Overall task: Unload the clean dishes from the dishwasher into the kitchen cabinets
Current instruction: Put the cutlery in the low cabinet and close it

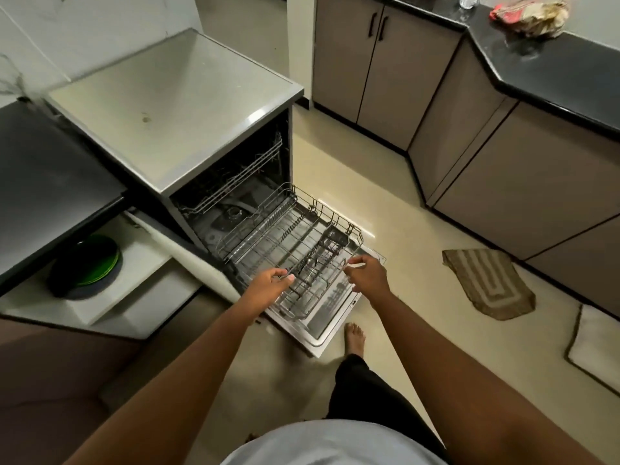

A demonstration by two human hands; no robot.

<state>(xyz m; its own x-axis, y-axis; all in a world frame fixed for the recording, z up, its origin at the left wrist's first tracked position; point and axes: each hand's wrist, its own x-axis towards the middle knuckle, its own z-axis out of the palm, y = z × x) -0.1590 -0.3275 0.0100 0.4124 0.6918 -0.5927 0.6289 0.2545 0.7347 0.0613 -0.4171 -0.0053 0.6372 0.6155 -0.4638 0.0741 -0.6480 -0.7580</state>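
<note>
The dishwasher (pixel 188 105) stands open, its door (pixel 322 333) folded down flat. The lower wire rack (pixel 268 229) is pulled out over the door and holds only a dark cutlery basket (pixel 330 245). My left hand (pixel 270 283) curls over the rack's near left rim. My right hand (pixel 367 275) pinches the rack's near right rim. The upper rack (pixel 235 177) sits inside the machine. A stack of green and dark plates (pixel 85 266) lies on a white cabinet shelf (pixel 141 263) to the left.
Brown base cabinets (pixel 503 182) with a black counter (pixel 553 72) run along the right. A striped mat (pixel 486 283) and another mat (pixel 597 347) lie on the tiled floor. My bare foot (pixel 354 337) is beside the door's corner. A black counter (pixel 50 182) is at left.
</note>
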